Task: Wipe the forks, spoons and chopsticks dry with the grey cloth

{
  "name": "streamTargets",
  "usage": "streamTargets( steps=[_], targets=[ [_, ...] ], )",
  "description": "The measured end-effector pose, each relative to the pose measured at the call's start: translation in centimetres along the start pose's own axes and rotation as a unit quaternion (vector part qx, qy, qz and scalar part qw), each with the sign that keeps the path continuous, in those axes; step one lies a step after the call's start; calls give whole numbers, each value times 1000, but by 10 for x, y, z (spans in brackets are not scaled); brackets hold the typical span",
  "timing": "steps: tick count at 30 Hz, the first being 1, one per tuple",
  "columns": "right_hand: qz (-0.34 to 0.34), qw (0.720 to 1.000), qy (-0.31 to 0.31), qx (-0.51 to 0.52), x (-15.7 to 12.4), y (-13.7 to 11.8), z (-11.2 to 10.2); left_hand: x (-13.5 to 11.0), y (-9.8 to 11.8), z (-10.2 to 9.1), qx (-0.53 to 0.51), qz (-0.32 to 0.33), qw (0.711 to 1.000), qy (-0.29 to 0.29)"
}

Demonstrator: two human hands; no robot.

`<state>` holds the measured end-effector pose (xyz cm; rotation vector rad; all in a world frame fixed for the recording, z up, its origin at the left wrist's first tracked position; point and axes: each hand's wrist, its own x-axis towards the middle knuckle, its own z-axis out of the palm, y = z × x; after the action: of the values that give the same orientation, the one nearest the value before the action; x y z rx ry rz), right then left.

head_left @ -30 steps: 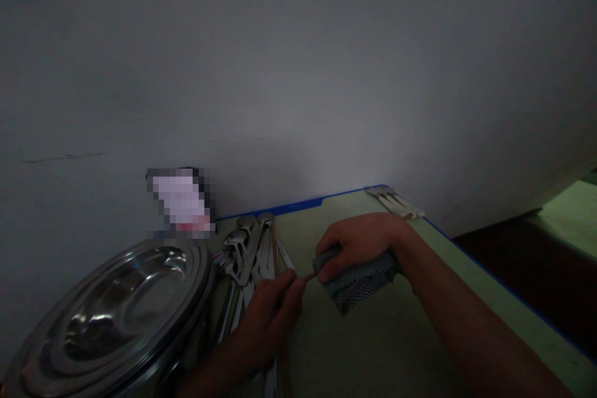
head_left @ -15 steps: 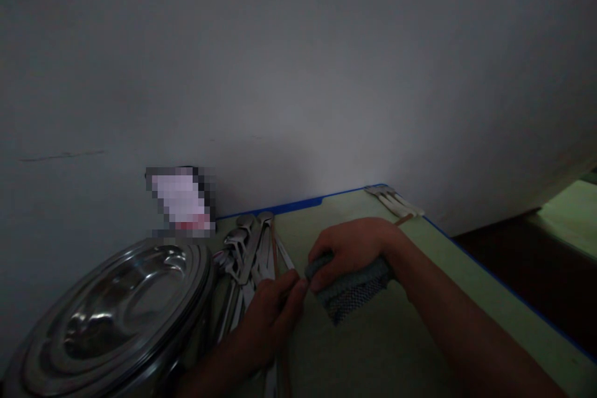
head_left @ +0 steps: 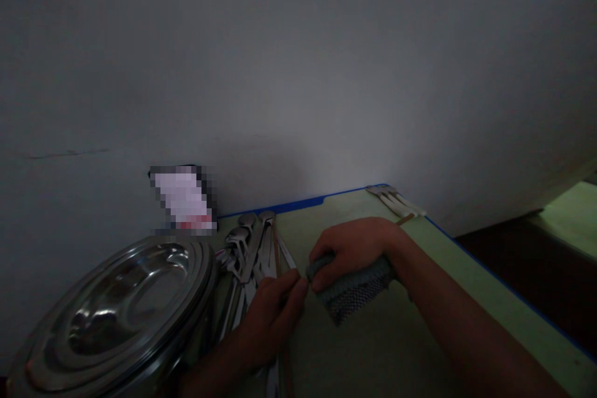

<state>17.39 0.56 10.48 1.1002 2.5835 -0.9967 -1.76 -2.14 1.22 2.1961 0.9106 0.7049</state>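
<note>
My right hand [head_left: 352, 249] is closed around a folded grey-green cloth [head_left: 359, 298] with a dark checked part hanging below the fingers. Close to its left end is my left hand [head_left: 280, 305], with thumb and fingers pinched together. Whatever those fingers grip is hidden, and the light is dim. Beside and partly behind the left hand lies a pile of metal spoons [head_left: 267, 217] and other long-handled cutlery. A thin brown stick [head_left: 287, 357] runs past the left hand. Several forks [head_left: 394, 200] lie side by side at the table's far right corner.
A stack of shiny metal plates or bowls [head_left: 41, 357] fills the left front. Behind it, a phone-like device with a blurred screen [head_left: 184, 199] leans against the grey wall [head_left: 298, 74]. The pale green table [head_left: 471, 286] has a blue edge meeting the wall.
The view has shifted very slightly. Both hands keep nearly the same pose, the right one still on the cloth.
</note>
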Motion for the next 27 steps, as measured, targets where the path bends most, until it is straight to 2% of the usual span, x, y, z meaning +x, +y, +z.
streamTargets(
  steps=[7,12,14,18,23,25,27],
  targets=[
    [4,1000,-2,5,0,1,0,2,1,0,9,27,1000,13],
    [-50,998,22,38,-5,-9,-3,-2,14,-2,9,54,992,115],
    [-75,995,37,52,-9,-14,-5,-4,21,-3,-12,47,989,142],
    [-101,989,86,59,-17,-27,-6,-5,38,-11,-98,-5,984,147],
    [-131,976,154,77,-31,-41,-7,1,69,-41,-104,-45,971,210],
    [-103,975,184,69,-40,-42,-8,6,78,-60,-101,-48,966,232],
    [-63,973,218,51,-51,-40,-9,11,83,-82,-100,-37,953,282]
  ],
)
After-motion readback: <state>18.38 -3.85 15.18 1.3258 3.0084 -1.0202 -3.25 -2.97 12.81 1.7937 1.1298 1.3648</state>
